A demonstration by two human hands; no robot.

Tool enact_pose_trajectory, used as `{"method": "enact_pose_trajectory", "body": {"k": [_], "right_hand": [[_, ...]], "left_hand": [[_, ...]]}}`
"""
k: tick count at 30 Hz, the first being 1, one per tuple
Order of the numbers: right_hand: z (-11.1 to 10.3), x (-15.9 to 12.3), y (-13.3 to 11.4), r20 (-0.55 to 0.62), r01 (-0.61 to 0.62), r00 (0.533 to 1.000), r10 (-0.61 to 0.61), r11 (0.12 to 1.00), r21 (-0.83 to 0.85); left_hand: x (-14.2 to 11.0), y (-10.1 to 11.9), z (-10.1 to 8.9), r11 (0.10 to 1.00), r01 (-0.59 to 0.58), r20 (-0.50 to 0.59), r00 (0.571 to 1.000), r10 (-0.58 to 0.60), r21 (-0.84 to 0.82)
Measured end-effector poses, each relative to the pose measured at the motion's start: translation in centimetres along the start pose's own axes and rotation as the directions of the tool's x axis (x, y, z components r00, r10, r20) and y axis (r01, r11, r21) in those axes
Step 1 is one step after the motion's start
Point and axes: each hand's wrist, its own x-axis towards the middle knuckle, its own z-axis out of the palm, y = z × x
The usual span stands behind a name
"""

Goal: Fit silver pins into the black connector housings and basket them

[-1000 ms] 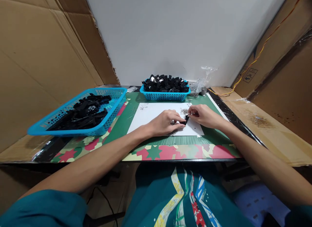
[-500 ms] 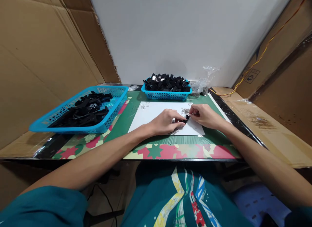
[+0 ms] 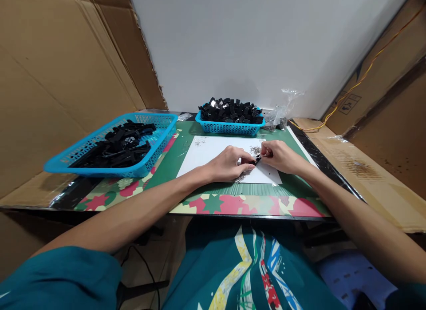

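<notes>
My left hand [image 3: 229, 164] rests on a white sheet of paper [image 3: 213, 153], fingers curled round a small black plastic part [image 3: 257, 159]. My right hand [image 3: 279, 156] meets it from the right, thumb and fingers pinched at the same black part; a thin metal piece seems to sit between its fingertips, too small to name. Two little heaps of tiny metal bits [image 3: 254, 150] lie on the paper, one just behind the hands and one under the left hand.
A large blue basket [image 3: 156, 143] with black parts stands at the left. A smaller blue basket [image 3: 229, 128] heaped with black parts stands at the back. Crumpled clear bags [image 3: 281, 112] lie at the back right. Cardboard walls enclose both sides. A green mat covers the table.
Both hands stay together at the black part on the paper, with only slight finger shifts. The view has drifted a little, so everything sits slightly higher and to the right.
</notes>
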Motion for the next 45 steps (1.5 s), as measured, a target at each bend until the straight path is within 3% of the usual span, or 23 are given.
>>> {"method": "enact_pose_trajectory", "body": {"k": [8,10,14,18,21,23,26,40,45], "right_hand": [[-2.0,-0.2,0.4,0.137,0.047,0.99,-0.044,0.999,-0.019],[-2.3,-0.2,0.7,0.096,0.089,0.992,-0.086,0.996,-0.031],[-2.3,-0.2,0.9,-0.129,0.122,0.984,-0.123,0.992,-0.014],[-1.7,-0.2,0.4,-0.3,0.0,0.95,0.084,0.963,0.268],[-0.7,0.0,-0.2,-0.262,-0.086,0.922,0.284,0.811,0.579],[0.0,0.3,-0.5,-0.258,-0.111,0.895,0.364,0.741,0.662],[0.8,0.6,-0.9,-0.251,-0.14,0.884,0.394,0.736,0.663],[0.9,0.3,-1.0,-0.296,-0.108,0.919,0.261,0.887,0.449],[1.0,0.4,-0.9,-0.258,-0.128,0.927,0.271,0.878,0.462]], "left_hand": [[0.0,-0.2,-0.2,1.0,-0.012,0.013,1.0,0.012,-0.002],[0.0,-0.3,-0.3,1.0,-0.014,0.026,1.0,0.014,0.006],[0.0,-0.7,-0.4,1.0,0.0,0.027,1.0,0.0,0.007],[0.0,-0.9,-0.4,1.0,-0.006,0.023,1.0,0.006,-0.002],[0.0,-0.7,-0.5,1.0,-0.008,0.021,1.0,0.008,0.011],[0.0,-0.6,-0.5,1.0,-0.002,0.023,1.0,0.002,0.017],[0.0,-0.6,-0.6,1.0,0.0,0.027,1.0,0.0,0.015],[0.0,-0.4,-0.4,1.0,-0.005,0.006,1.0,0.005,-0.008],[-0.2,-0.2,-0.5,1.0,0.006,0.017,1.0,-0.006,-0.001]]}}
